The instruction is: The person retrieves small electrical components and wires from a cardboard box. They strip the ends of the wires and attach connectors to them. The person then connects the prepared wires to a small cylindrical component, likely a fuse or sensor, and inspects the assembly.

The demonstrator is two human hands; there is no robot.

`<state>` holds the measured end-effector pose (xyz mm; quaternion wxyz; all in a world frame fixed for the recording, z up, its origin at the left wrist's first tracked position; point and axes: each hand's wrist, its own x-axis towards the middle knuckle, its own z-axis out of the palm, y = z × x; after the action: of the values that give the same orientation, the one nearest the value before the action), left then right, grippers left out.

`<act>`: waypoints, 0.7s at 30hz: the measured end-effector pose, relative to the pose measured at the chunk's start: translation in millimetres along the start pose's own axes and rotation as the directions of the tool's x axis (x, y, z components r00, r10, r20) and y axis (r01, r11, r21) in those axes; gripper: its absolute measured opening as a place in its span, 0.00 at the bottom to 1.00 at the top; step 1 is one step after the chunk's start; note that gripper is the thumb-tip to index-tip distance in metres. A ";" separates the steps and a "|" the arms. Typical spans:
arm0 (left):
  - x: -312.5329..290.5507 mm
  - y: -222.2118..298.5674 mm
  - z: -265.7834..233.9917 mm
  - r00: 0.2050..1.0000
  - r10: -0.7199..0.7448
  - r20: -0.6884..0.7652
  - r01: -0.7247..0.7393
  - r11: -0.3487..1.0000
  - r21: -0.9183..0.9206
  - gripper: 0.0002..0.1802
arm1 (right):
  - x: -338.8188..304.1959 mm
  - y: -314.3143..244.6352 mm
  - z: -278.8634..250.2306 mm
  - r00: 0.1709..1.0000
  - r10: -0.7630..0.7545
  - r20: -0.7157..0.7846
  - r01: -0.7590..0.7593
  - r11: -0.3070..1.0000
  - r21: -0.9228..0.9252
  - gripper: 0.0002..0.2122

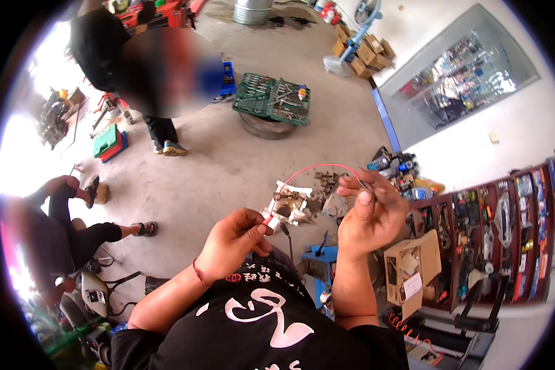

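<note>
A thin red wire (pixel 317 165) arches between my two hands. My left hand (pixel 231 242) is closed, pinching the wire's near end at a small red and white piece (pixel 271 222) between thumb and forefinger. Raised higher on the right, my right hand (pixel 376 216) pinches the other end, where a short dark tip shows near the fingertips; its remaining fingers are loosely curled. Just beyond the left hand, a dirty pale metal casting (pixel 293 202) lies on the floor. A thin black stalk with a rounded head (pixel 284 228) stands close to the left fingertips.
An open green socket set (pixel 271 98) rests on a tyre (pixel 267 127). A blue stool (pixel 320 265) stands below my right hand, beside an open cardboard box (pixel 411 268) and dark red shelves (pixel 493 234). One person sits at left; another stands at far left.
</note>
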<state>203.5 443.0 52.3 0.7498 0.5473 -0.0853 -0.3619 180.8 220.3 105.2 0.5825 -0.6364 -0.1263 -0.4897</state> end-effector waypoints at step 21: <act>20.2 10.1 50.7 0.983 -0.007 -0.182 0.057 0.961 0.270 0.09 | 64.2 82.2 6.4 0.737 0.627 0.253 -0.599 0.431 0.675 0.15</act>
<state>196.1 393.1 75.4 0.6657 0.6773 -0.0578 -0.3079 275.3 175.8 104.9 0.9215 -0.3469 -0.0572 -0.1651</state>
